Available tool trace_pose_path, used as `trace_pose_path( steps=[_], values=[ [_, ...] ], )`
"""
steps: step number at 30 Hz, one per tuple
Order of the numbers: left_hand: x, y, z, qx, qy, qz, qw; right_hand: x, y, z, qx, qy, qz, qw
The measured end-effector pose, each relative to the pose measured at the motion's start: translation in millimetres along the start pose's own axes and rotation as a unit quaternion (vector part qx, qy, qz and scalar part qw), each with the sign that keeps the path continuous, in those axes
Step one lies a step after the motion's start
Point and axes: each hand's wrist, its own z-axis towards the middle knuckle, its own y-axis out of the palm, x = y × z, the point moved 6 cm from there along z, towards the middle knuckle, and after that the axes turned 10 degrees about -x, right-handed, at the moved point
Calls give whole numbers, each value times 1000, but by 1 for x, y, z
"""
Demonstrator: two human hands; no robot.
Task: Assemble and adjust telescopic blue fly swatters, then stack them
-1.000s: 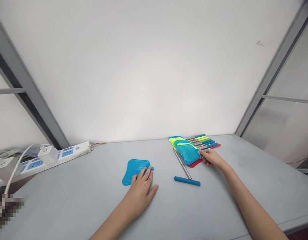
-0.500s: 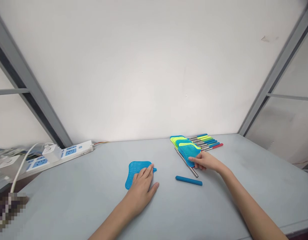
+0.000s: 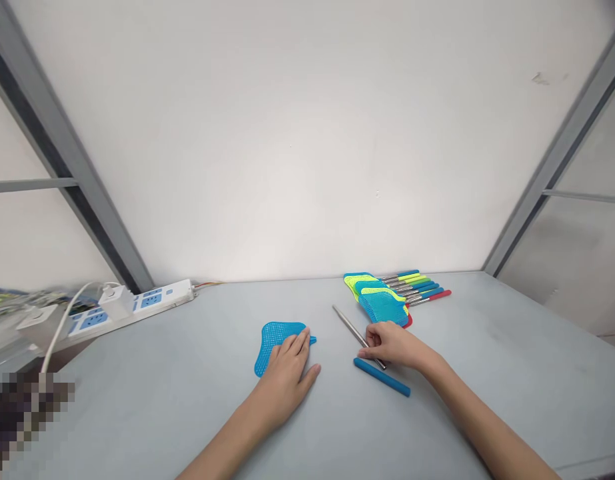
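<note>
A blue perforated fly swatter head (image 3: 278,331) lies flat on the grey table (image 3: 187,373), its short stem pointing right. My left hand (image 3: 288,368) rests flat over its lower right part, fingers stretched and thumb spread. To the right, my right hand (image 3: 391,343) has its thumb and fingers closed around a thin metal rod (image 3: 348,323), which slants from upper left to lower right. The rod's lower end shows below my fingers. Just under it lies a blue handle (image 3: 382,377), tilted down to the right, close to my right thumb.
Several fly swatters (image 3: 384,305) with blue, yellow and red parts lie stacked at the back right, handles pointing right. A white power strip (image 3: 167,295) with plugs and a white cable (image 3: 57,333) sits at the left edge. A white wall (image 3: 287,167) closes off the back.
My right hand has left the stacked swatters and moved down and left to the metal rod. The rod has shifted left and nearer; the blue handle has turned slightly. My left hand stays put.
</note>
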Motion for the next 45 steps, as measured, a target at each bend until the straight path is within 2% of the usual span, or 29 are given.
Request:
trace_pose_path(
  steps=[6,12,15,18,20,22,25,29,31,33,34,36,38,42,45],
  values=[
    [0,0,1,0,4,4,1000,-9,6,1,-32,-24,40,998],
    [-2,2,1,12,13,3,1000,-5,4,5,-12,-34,53,998],
    [-3,4,1,14,16,2,1000,-2,5,7,-29,-18,116,993],
    [-3,3,1,12,17,1,1000,-5,10,5,-68,2,261,963],
    [-2,2,0,12,16,1,1000,-15,13,3,-84,-17,359,930],
    [-2,0,0,15,17,0,1000,-23,16,2,-96,-31,413,905],
    [-3,0,1,21,19,0,1000,-26,23,4,-112,-25,449,886],
    [-4,2,3,14,24,3,1000,-15,24,10,-91,-10,475,875],
    [-2,0,1,15,20,-9,1000,-14,22,10,-89,-18,501,861],
    [4,-8,-4,38,13,-27,999,-16,20,8,-100,-31,533,840],
    [9,-15,-8,70,12,-35,997,-18,19,7,-105,-36,546,831],
    [32,-23,-15,81,86,-27,993,-20,18,6,-105,-42,556,823],
    [55,-22,-21,48,165,-25,985,-20,18,5,-104,-37,561,820],
    [80,-8,-25,-27,252,-28,967,-15,19,6,-95,-24,582,808],
    [82,-2,-24,-38,273,-21,961,-11,17,7,-80,-18,597,798]
  ],
)
